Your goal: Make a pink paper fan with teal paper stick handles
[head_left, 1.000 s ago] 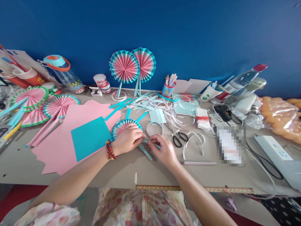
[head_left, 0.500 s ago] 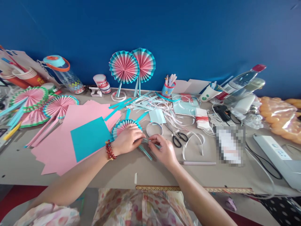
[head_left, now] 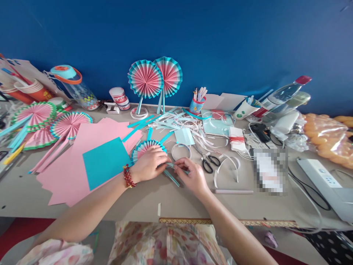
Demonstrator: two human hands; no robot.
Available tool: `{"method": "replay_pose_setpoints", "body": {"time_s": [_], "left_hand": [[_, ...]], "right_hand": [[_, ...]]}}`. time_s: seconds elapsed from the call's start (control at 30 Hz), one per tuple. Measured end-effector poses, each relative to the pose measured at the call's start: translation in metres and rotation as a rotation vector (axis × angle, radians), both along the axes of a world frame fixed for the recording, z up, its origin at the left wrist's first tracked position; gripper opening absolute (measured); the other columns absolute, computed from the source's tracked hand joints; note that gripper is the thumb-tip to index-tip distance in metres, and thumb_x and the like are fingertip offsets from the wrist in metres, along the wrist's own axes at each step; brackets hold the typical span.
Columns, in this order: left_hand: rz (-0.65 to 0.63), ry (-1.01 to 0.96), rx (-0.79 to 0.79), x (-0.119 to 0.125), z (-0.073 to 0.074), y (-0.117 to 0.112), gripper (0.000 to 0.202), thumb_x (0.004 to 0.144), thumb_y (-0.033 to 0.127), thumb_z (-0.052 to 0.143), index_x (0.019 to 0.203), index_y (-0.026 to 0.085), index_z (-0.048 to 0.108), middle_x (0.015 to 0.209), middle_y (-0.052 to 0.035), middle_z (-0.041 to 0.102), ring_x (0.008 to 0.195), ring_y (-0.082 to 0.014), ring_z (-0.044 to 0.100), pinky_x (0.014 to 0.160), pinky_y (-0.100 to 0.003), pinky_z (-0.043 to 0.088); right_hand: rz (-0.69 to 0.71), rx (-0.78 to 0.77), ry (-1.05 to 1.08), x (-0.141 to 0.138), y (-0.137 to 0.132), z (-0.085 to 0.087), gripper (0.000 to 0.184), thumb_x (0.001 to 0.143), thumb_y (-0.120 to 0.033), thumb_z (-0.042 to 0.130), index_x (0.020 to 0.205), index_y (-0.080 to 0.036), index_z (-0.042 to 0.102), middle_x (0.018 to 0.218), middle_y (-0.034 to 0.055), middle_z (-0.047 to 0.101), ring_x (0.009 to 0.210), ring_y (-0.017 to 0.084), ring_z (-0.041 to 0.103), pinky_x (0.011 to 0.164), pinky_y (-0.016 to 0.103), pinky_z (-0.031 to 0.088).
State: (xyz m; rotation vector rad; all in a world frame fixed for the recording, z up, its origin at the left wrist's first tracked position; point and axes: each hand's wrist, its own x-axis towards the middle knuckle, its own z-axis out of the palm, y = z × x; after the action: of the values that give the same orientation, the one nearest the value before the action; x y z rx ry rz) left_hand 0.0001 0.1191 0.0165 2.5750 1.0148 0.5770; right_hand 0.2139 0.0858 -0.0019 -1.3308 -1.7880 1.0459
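My left hand (head_left: pixel 150 163) lies on a pink and teal pleated paper fan (head_left: pixel 143 147) flat on the table, with its fingers curled and pressing the fan near its base. My right hand (head_left: pixel 191 176) pinches the teal handle strip (head_left: pixel 172 177) that sticks out from under the fan. The fingertips of both hands meet at the strip. A red bead bracelet (head_left: pixel 129 176) circles my left wrist.
Pink sheets (head_left: pixel 68 173) and a teal square (head_left: pixel 106 162) lie to the left. Black scissors (head_left: pixel 209 162), a tape ring (head_left: pixel 182 151) and paper scraps (head_left: pixel 187 127) sit behind my hands. Finished fans (head_left: pixel 154 79) stand against the blue wall. A power strip (head_left: pixel 325 182) lies at the right.
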Motion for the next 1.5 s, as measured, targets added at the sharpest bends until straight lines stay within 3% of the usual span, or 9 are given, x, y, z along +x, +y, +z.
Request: {"method": "replay_pose_setpoints", "body": {"time_s": [0.3,0.47,0.7,0.97,1.17,1.5], "left_hand": [[-0.011,0.029,0.006,0.000,-0.001,0.001,0.016,0.096,0.026,0.053,0.097,0.019,0.068,0.090,-0.0050,0.067,0.091,-0.0219,0.059,0.090,-0.039,0.040],[-0.010,0.020,0.003,0.000,-0.001,0.001,0.017,0.097,0.026,0.053,0.096,0.019,0.068,0.088,-0.0048,0.067,0.089,-0.0215,0.059,0.090,-0.039,0.040],[-0.003,0.020,0.005,-0.001,0.000,0.002,0.015,0.095,0.024,0.055,0.095,0.019,0.069,0.088,-0.0048,0.068,0.090,-0.0214,0.059,0.091,-0.039,0.041],[0.030,-0.025,-0.005,-0.002,-0.002,0.003,0.017,0.092,0.016,0.054,0.102,0.021,0.067,0.092,-0.0037,0.070,0.093,-0.0202,0.062,0.094,-0.038,0.042],[0.020,0.003,-0.017,0.000,-0.002,0.002,0.014,0.093,0.017,0.053,0.094,0.020,0.066,0.089,-0.0038,0.069,0.091,-0.0209,0.061,0.093,-0.040,0.041],[0.005,-0.002,-0.019,0.001,-0.003,0.003,0.015,0.092,0.015,0.052,0.091,0.019,0.067,0.085,-0.0042,0.068,0.088,-0.0208,0.061,0.091,-0.039,0.042]], "right_hand": [[0.080,-0.272,0.253,0.006,0.008,0.005,0.017,0.089,-0.033,0.057,0.095,-0.020,0.066,0.076,0.0028,0.075,0.070,0.018,0.070,0.064,0.026,0.053],[0.095,-0.351,0.320,0.009,0.013,0.010,0.023,0.088,-0.039,0.058,0.092,-0.019,0.066,0.077,0.0033,0.075,0.067,0.016,0.069,0.063,0.027,0.054],[0.165,-0.282,0.223,0.012,0.014,0.003,0.025,0.083,-0.033,0.068,0.104,-0.019,0.063,0.082,0.0039,0.077,0.073,0.018,0.071,0.066,0.027,0.054],[0.157,-0.237,0.130,0.012,0.011,-0.001,0.010,0.084,-0.029,0.065,0.090,-0.021,0.065,0.082,0.0029,0.076,0.078,0.021,0.074,0.071,0.030,0.056],[0.074,-0.176,0.127,0.006,0.009,-0.004,0.012,0.083,-0.024,0.064,0.093,-0.022,0.059,0.080,0.0016,0.076,0.075,0.020,0.073,0.069,0.029,0.054],[0.018,-0.238,0.192,0.002,0.010,-0.008,0.015,0.082,-0.031,0.066,0.091,-0.023,0.057,0.075,0.0011,0.075,0.070,0.020,0.071,0.065,0.030,0.055]]}}
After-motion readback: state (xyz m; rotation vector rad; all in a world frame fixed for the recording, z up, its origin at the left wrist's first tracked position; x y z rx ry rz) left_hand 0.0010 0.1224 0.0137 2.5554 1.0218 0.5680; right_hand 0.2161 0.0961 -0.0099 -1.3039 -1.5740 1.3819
